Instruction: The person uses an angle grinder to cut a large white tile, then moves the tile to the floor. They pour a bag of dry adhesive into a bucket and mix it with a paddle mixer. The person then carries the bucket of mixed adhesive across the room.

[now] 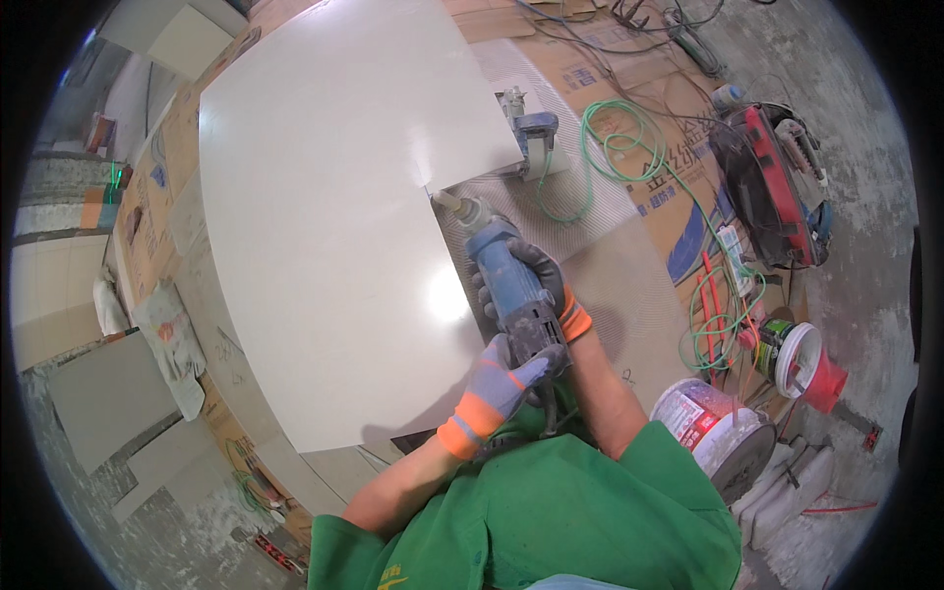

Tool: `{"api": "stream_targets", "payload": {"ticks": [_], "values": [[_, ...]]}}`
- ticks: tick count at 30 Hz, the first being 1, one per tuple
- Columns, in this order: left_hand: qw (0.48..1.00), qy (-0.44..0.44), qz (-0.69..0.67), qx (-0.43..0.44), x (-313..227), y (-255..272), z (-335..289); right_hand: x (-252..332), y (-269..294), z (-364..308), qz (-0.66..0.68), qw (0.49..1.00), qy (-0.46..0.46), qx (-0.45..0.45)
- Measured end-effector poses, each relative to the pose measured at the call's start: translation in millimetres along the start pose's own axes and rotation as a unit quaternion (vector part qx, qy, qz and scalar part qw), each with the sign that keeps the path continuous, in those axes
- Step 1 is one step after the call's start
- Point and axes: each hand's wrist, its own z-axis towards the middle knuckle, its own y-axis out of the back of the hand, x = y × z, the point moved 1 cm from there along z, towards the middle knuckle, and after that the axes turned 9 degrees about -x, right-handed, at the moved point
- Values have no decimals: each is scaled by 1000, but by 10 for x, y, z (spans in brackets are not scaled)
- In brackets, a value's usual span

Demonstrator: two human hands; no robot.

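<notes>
I hold a blue angle grinder (511, 275) with both gloved hands. My right hand (541, 270), in a dark glove with an orange cuff, wraps round the front of its body. Behind it, my left hand (492, 388), in a grey-purple glove with an orange cuff, grips the dark rear end, where a cord hangs down. A pale cylindrical bit (448, 201) sticks out of the grinder's head. It lies at the inner corner of a notch in a large white tile slab (324, 197); whether it touches the edge I cannot tell.
A second blue power tool (536, 128) sits at the notch's far edge. Green cable (624, 138) coils over cardboard (678, 167) to the right. Beyond are an open red-and-black tool bag (772, 187), a power strip (733, 258), and a white bucket (708, 423) near my right elbow.
</notes>
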Motion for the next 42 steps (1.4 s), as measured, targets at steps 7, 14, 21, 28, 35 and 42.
{"api": "stream_targets", "payload": {"ticks": [7, 14, 21, 28, 35, 42], "values": [[1000, -15, -5, 6, -49, 54, -16, -19, -73, -9, 4, 1000, -10, -10], [999, -31, -32, 25, -40, 103, 4, -26, -136, -25, -6, 999, -12, -32], [998, 10, -37, 49, -42, 157, 14, -50, -199, -60, -18, 999, -6, -51], [1000, -4, -23, 21, -44, 168, 11, -69, -199, -40, -13, 999, -2, -50], [999, 20, -31, 31, -100, 167, 2, -69, -211, -42, 8, 999, -14, -34], [1000, 10, -2, 19, -111, 144, -21, -70, -213, -36, -13, 998, 5, -61]]}}
